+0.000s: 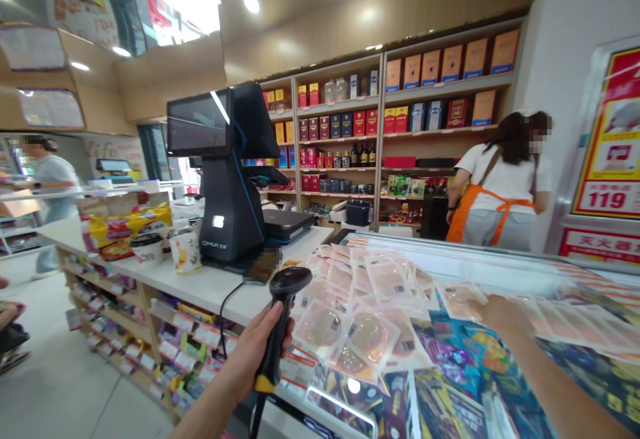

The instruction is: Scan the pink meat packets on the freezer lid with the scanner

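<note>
Left hand: my left hand [257, 346] has its fingers clamped around the handle of the black and yellow barcode scanner [277, 342].
Scanner: it stands nearly upright in my grip in front of the glass-topped case, head up, a cable leaving its lower end.
Right hand: my right hand [500, 316] reaches over the glass-topped case [505, 259], fingers at the edge of one clear flat packet [453, 300]; blur keeps me from telling whether they are pinched on it or apart.
Packets: a heap of clear packets [383, 279] with round contents spreads over the glass between my hands, and an overlapping row of packets [575, 322] runs to the right of my right hand.
Under the glass: blue and purple bags [447, 359].
Desk: the white desk [237, 302] on my left carries a black checkout terminal [230, 206], a black-lidded cup [147, 249] and yellow snack bags [135, 226].
Behind: boxed goods fill the wall shelves [340, 108]; a co-worker in an orange apron [473, 209] faces away.
</note>
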A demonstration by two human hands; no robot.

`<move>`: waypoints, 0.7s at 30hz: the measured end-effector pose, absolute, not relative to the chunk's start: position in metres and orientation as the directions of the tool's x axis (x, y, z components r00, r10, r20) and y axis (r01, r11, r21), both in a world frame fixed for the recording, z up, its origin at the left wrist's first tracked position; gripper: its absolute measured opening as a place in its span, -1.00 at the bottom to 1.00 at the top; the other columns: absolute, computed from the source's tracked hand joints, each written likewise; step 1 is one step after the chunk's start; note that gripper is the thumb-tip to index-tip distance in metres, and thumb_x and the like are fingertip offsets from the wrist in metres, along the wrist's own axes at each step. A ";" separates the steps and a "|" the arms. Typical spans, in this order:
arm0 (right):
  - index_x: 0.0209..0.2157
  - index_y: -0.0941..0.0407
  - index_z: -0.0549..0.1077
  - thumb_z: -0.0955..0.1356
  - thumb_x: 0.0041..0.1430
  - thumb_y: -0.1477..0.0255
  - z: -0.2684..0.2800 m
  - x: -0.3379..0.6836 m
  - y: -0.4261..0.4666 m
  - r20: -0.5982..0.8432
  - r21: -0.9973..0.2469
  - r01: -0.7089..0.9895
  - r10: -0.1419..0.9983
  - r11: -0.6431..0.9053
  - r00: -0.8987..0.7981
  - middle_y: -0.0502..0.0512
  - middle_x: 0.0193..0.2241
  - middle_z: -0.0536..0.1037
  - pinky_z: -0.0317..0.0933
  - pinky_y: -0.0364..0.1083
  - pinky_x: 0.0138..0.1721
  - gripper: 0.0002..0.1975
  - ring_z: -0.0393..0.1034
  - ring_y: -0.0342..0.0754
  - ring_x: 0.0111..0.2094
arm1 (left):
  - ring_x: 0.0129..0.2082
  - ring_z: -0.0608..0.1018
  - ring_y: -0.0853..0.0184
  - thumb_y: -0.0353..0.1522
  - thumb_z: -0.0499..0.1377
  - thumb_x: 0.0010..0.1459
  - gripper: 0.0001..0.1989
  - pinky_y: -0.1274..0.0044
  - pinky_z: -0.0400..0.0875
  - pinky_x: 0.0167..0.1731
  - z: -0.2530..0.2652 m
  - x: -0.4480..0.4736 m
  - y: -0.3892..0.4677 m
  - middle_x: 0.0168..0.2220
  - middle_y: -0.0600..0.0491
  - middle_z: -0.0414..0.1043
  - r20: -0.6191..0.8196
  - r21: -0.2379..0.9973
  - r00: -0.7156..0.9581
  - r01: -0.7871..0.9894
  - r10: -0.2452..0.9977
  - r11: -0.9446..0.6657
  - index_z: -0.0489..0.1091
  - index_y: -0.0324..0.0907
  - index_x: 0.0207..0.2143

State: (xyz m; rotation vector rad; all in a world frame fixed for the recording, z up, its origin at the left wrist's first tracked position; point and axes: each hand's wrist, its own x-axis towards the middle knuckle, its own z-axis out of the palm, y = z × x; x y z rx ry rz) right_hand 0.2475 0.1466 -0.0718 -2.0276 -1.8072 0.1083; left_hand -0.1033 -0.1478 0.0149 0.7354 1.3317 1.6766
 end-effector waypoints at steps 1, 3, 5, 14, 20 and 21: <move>-0.32 0.29 0.43 0.17 -0.08 0.21 -0.071 0.246 0.146 0.199 -0.340 0.936 0.966 -0.088 0.163 0.43 -0.30 0.43 0.18 0.06 -0.32 -0.54 0.32 0.21 -0.23 | -0.72 0.28 0.54 -0.19 0.09 -0.08 -0.66 0.71 0.14 -0.74 0.015 -0.103 -0.148 -0.64 0.13 0.32 -0.050 0.963 -0.472 -0.255 0.880 -0.082 0.24 -0.23 -0.29; -0.29 0.30 0.42 0.15 -0.06 0.20 -0.068 0.245 0.144 0.146 -0.292 0.948 0.974 -0.124 0.172 0.44 -0.24 0.41 0.19 0.06 -0.32 -0.51 0.32 0.20 -0.21 | -0.72 0.28 0.54 -0.18 0.09 -0.08 -0.66 0.71 0.13 -0.74 0.015 -0.104 -0.148 -0.63 0.13 0.32 -0.056 0.962 -0.462 -0.262 0.885 -0.076 0.24 -0.22 -0.29; -0.29 0.28 0.42 0.15 -0.07 0.19 -0.065 0.247 0.143 0.123 -0.285 0.945 0.972 -0.158 0.200 0.43 -0.22 0.40 0.19 0.06 -0.32 -0.51 0.31 0.20 -0.21 | -0.72 0.28 0.54 -0.18 0.08 -0.07 -0.66 0.71 0.13 -0.75 0.013 -0.107 -0.148 -0.65 0.14 0.30 -0.073 0.960 -0.442 -0.276 0.894 -0.058 0.24 -0.22 -0.29; -0.29 0.22 0.41 0.17 -0.08 0.19 -0.054 0.277 0.129 0.107 -0.340 0.889 0.927 -0.306 0.360 0.38 -0.21 0.40 0.18 0.08 -0.36 -0.56 0.31 0.21 -0.21 | -0.73 0.29 0.55 -0.18 0.10 -0.09 -0.70 0.70 0.14 -0.75 0.010 -0.103 -0.133 -0.63 0.16 0.27 -0.059 0.948 -0.428 -0.306 0.902 -0.083 0.25 -0.22 -0.37; -0.19 0.19 0.33 0.17 -0.04 0.22 -0.045 0.247 0.116 0.495 -0.309 0.940 0.820 -0.144 0.288 0.33 -0.20 0.36 0.12 0.08 -0.26 -0.57 0.23 0.20 -0.14 | -0.71 0.30 0.55 -0.16 0.08 -0.08 -0.71 0.68 0.16 -0.70 0.009 -0.075 -0.086 -0.62 0.15 0.28 -0.004 0.933 -0.258 -0.349 0.966 -0.090 0.21 -0.21 -0.44; -0.19 0.18 0.33 0.18 -0.03 0.25 -0.043 0.236 0.114 0.514 -0.337 0.939 0.825 -0.060 0.237 0.29 -0.22 0.38 0.13 0.04 -0.25 -0.59 0.25 0.15 -0.16 | -0.71 0.30 0.55 -0.16 0.07 -0.07 -0.71 0.68 0.16 -0.71 0.010 -0.069 -0.075 -0.62 0.16 0.27 -0.001 0.931 -0.227 -0.354 0.974 -0.082 0.21 -0.21 -0.44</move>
